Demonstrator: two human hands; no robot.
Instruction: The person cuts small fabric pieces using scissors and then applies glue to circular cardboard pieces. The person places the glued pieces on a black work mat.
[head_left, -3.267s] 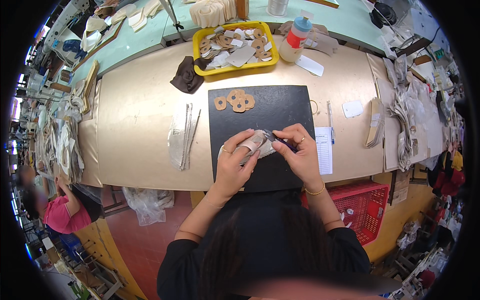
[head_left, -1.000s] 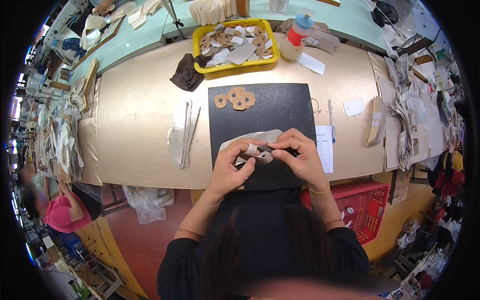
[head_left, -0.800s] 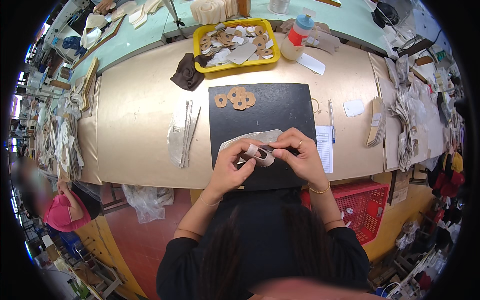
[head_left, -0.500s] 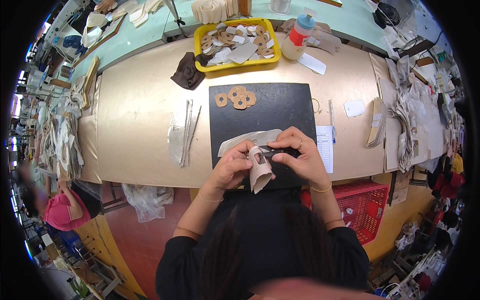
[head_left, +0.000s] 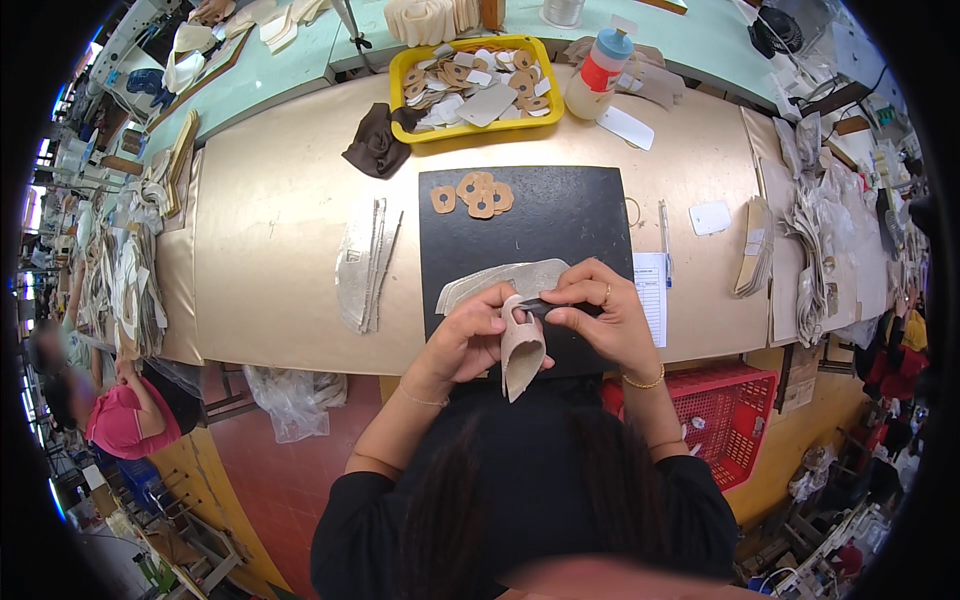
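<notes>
Since a second ago, we have turned the beige piece [head_left: 523, 367] so its curled end hangs down toward us. Our left hand [head_left: 468, 335] pinches its upper part; our right hand [head_left: 602, 312] clasps a slim dark tool [head_left: 537, 304] at its opening. Matte and rolled, with a cut-out hole, it hangs above the near side of the black mat [head_left: 560, 215].

Curled beige piece [head_left: 523, 365] lower than before
</notes>
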